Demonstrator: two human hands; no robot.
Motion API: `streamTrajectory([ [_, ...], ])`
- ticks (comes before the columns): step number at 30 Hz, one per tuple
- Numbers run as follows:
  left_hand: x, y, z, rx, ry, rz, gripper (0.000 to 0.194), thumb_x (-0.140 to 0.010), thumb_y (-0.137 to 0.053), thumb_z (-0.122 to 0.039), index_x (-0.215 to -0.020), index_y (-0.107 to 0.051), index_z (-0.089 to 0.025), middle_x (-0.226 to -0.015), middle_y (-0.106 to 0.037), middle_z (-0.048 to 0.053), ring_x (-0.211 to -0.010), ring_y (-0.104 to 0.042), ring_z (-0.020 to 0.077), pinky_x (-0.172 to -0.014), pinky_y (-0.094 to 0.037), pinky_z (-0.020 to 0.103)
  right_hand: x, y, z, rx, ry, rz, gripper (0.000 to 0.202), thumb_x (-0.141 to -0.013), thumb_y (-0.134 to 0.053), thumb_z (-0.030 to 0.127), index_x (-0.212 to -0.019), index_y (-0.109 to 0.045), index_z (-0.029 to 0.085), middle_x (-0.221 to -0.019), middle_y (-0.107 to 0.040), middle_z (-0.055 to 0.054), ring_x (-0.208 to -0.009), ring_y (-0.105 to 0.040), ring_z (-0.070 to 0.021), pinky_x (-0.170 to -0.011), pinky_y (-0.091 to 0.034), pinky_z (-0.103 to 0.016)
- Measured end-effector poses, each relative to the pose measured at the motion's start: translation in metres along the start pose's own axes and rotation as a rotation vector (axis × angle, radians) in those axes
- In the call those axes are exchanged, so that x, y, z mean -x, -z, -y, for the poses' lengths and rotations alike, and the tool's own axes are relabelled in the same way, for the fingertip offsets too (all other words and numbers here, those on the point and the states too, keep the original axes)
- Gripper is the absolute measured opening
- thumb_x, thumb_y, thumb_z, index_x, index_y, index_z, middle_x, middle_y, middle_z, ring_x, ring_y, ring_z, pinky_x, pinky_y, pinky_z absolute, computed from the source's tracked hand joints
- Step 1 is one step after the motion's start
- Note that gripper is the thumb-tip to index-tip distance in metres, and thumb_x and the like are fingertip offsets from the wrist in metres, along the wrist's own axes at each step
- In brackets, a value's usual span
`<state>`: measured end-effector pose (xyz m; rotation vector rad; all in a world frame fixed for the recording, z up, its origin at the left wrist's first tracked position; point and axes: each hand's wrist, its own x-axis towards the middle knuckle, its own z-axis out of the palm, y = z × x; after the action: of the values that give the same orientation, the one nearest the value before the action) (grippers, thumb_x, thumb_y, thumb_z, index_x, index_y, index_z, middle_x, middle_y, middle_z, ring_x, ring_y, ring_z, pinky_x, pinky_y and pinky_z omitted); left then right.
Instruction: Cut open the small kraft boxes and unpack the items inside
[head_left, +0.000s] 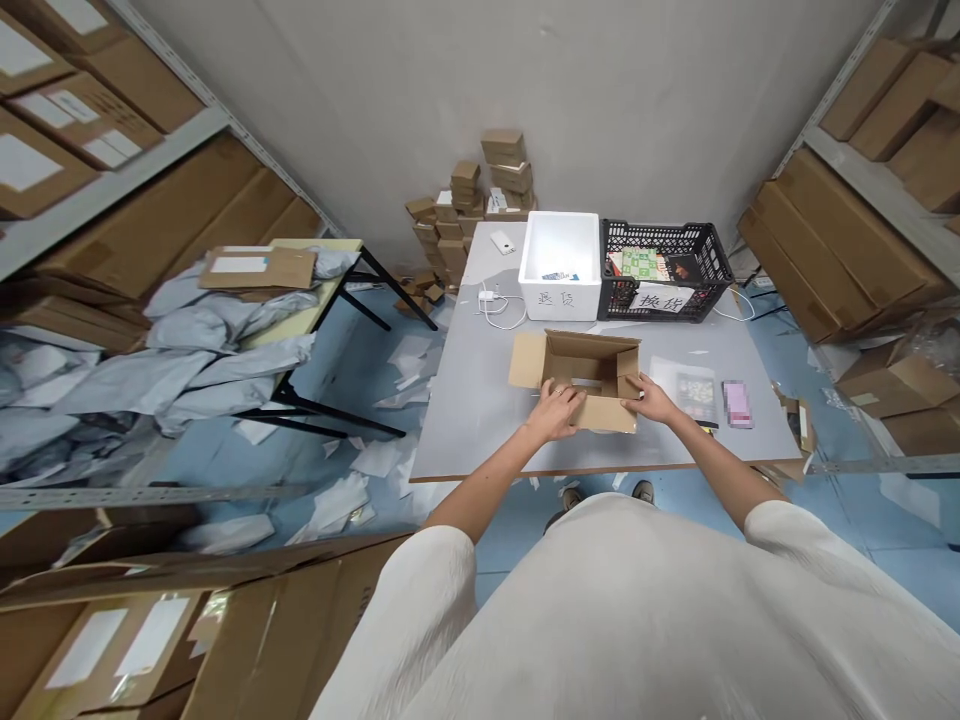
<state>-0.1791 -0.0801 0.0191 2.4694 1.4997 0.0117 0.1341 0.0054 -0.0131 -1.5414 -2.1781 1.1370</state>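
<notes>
An opened cardboard box (592,346) sits on the grey table (480,400) in front of me, one flap folded out to the left and another toward me. Bent over the near left edge of the box, the fingers of my left hand (556,408) grip its cardboard. My right hand (651,398) holds the near right corner, thumb and fingers around the edge. A pale patch shows inside the box, too small to name. Right of the box lie a clear plastic sleeve (664,377) with a patterned item (697,393) and a pink packet (737,404).
Behind the box stand a white bin (561,300) and a black plastic crate (667,235) holding printed packets. A white cable (508,322) and a white phone-like object (502,242) lie at the table's left. Shelves of cartons flank both sides; grey parcels (202,350) fill the left table.
</notes>
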Motion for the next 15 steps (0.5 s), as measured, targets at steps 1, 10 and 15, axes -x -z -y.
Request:
streamTrajectory([
  [1,0.002,0.002,0.005,-0.001,0.013,-0.013,0.09,-0.087,-0.082,-0.042,-0.168,-0.046,-0.027,-0.15,-0.061,0.017,-0.148,-0.047,0.0409,-0.135,-0.008,0.064,-0.006,-0.001,0.006,0.007,0.004,0.0,0.086,-0.091,-0.081,0.043,-0.168,-0.053,0.018,-0.176,-0.041,-0.018,-0.167,-0.033,-0.0396,-0.124,-0.05,-0.048],
  [10,0.023,0.02,0.054,-0.031,0.15,-0.132,0.087,-0.088,-0.08,-0.035,-0.168,-0.045,-0.027,-0.155,-0.058,0.019,-0.149,-0.047,0.0416,-0.135,-0.01,0.065,-0.072,-0.021,0.047,-0.094,0.158,-0.035,0.088,-0.088,-0.081,0.049,-0.168,-0.054,0.024,-0.17,-0.047,-0.013,-0.154,-0.052,-0.0386,-0.124,-0.051,-0.048],
  [15,0.03,0.024,0.081,-0.033,0.247,-0.144,0.082,-0.089,-0.075,-0.031,-0.166,-0.047,-0.025,-0.157,-0.058,0.019,-0.149,-0.048,0.04,-0.136,-0.012,0.066,-0.117,-0.042,0.06,-0.159,0.18,-0.017,0.092,-0.083,-0.084,0.05,-0.167,-0.054,0.025,-0.167,-0.048,-0.014,-0.154,-0.05,-0.0401,-0.126,-0.048,-0.051],
])
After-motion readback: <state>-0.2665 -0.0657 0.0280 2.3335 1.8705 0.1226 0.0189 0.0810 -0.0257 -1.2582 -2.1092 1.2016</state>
